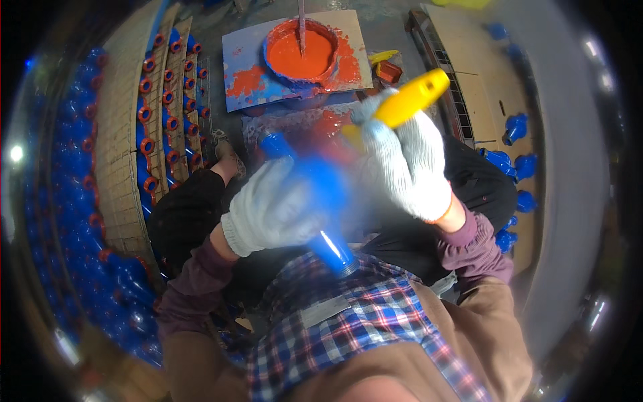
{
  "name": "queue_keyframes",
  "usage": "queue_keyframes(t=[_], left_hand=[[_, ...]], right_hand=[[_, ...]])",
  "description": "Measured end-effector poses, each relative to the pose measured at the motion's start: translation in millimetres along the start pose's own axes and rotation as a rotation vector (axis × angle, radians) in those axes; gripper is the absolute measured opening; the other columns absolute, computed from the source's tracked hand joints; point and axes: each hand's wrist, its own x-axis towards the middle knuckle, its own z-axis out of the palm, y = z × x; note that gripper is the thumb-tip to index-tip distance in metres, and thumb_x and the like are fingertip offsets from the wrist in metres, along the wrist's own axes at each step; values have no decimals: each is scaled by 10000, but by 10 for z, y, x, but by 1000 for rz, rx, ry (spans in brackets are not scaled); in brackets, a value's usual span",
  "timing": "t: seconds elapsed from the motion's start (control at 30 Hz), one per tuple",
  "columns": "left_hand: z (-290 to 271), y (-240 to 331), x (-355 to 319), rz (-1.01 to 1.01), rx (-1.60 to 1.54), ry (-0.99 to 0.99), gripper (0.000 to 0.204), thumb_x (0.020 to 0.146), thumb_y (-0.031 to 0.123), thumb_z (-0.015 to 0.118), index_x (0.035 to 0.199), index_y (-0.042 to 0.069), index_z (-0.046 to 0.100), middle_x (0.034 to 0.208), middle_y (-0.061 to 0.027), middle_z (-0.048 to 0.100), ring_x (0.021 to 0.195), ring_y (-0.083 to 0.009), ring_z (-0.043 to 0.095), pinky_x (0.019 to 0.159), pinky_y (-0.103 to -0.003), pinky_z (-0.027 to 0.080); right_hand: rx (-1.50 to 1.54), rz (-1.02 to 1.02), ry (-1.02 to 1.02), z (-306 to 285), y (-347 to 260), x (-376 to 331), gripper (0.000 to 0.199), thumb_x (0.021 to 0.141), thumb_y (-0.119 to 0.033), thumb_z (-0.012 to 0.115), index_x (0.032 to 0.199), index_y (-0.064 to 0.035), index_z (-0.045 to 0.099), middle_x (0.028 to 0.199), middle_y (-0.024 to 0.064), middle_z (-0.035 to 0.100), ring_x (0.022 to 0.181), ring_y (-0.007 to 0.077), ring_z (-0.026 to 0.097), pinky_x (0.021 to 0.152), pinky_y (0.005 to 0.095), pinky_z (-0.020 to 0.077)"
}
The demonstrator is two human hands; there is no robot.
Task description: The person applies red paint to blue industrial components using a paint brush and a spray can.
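My left hand, in a white knit glove, is closed round a blue pipe fitting. The fitting lies tilted in front of my checked apron, a threaded end towards me, its round middle blurred. In my right hand, also gloved, is a paintbrush with a yellow handle pointing up and to the right. Its bristle end sits low by the fitting, too smeared to tell whether it touches. Beyond both hands stands a round bucket of orange-red paint, with a stick standing in it.
The bucket rests on a paint-splashed board. Slatted racks with several blue, orange-rimmed fittings rise at left. On a cardboard-covered surface at right lie more blue fittings. A small yellow-and-red object lies beside the bucket.
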Motion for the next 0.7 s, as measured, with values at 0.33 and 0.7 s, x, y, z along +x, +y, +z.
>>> queue_keyframes(t=[0.33, 0.7], left_hand=[[389, 396, -54, -958, -387, 406, 751, 716, 275, 893, 1349, 72, 543, 1240, -155, 604, 1134, -338, 618, 950, -456, 526], [533, 105, 2, -1281, -1718, 665, 629, 1032, 566, 414, 1466, 113, 447, 1424, -193, 568, 1241, -375, 620, 1022, -545, 545]], right_hand=[[10, -99, -178, -107, -98, -319, 300, 779, -169, 764, 1075, -128, 743, 891, 96, 692, 758, 313, 671, 659, 404, 508], [-200, -430, -359, -185, 221, -414, 340, 785, -261, 715, 1100, -137, 736, 953, 111, 694, 778, 308, 680, 677, 396, 523]])
